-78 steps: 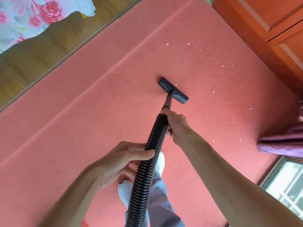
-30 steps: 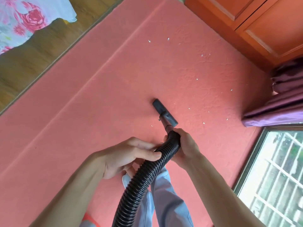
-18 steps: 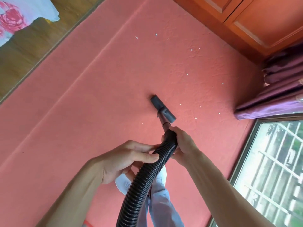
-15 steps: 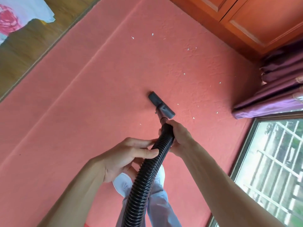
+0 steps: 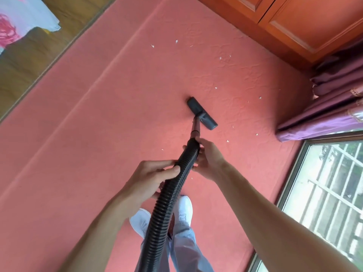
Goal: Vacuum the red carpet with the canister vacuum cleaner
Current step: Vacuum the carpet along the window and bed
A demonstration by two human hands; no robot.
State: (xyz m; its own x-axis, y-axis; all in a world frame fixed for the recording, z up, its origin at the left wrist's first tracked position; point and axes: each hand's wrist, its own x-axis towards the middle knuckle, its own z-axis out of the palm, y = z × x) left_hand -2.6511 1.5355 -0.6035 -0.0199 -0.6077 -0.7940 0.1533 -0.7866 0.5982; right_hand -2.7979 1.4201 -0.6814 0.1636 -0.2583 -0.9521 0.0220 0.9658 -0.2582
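The red carpet [image 5: 98, 146] fills most of the floor. A black ribbed vacuum hose [image 5: 163, 209] runs up from the bottom of the view to a short tube and a dark flat nozzle [image 5: 202, 113] lying on the carpet. My left hand [image 5: 149, 181] grips the hose from the left, thumb over the top. My right hand [image 5: 209, 158] holds the hose's front end just behind the tube. Several small white scraps [image 5: 227, 141] lie scattered on the carpet right of and beyond the nozzle. The canister is out of view.
Orange wooden cabinet doors [image 5: 306, 22] line the top right. Purple curtain folds [image 5: 334, 107] pool on the carpet at right, above a window [image 5: 324, 193]. Wooden flooring [image 5: 35, 55] and a floral cloth [image 5: 17, 22] lie at top left. My white shoes [image 5: 184, 209] stand under the hose.
The nozzle has been pushed forward, away from my feet, after being drawn back earlier. Both hands keep their hold on the hose and moved forward with it.
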